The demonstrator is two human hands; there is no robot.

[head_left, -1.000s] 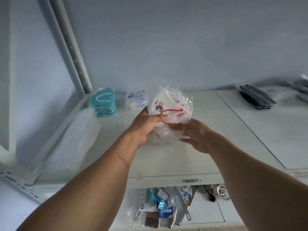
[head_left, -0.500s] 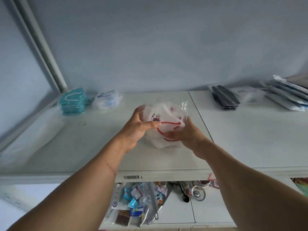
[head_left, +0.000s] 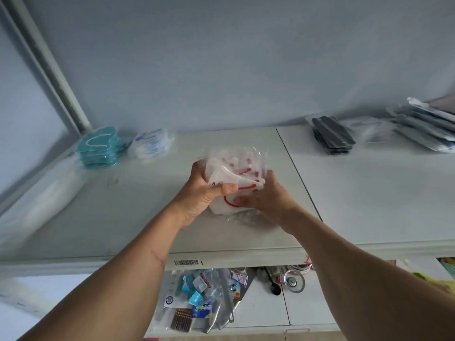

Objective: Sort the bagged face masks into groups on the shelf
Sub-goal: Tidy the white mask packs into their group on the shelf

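Note:
Both hands hold a small stack of bagged white masks with red ear loops (head_left: 234, 173) just above the middle of the white shelf (head_left: 138, 217). My left hand (head_left: 204, 193) grips its left side, thumb on top. My right hand (head_left: 263, 195) clasps the right side, fingers over the bags. A teal mask stack (head_left: 99, 147) sits at the shelf's back left, with a bagged white-and-blue mask pile (head_left: 151, 145) beside it. Black bagged masks (head_left: 332, 135) lie at the back right, and a mixed pile of bagged masks (head_left: 426, 127) lies at the far right.
A metal upright (head_left: 49, 67) rises at the left rear corner. A lower shelf (head_left: 266, 306) under the front edge holds small packets, a black spoon (head_left: 273, 284) and a lid (head_left: 293, 281). A seam (head_left: 298, 173) splits the shelf top.
The view has swung to the right, bringing the far-right pile into sight. Both hands have lowered the white mask stack nearer the shelf, and the top mask has tilted.

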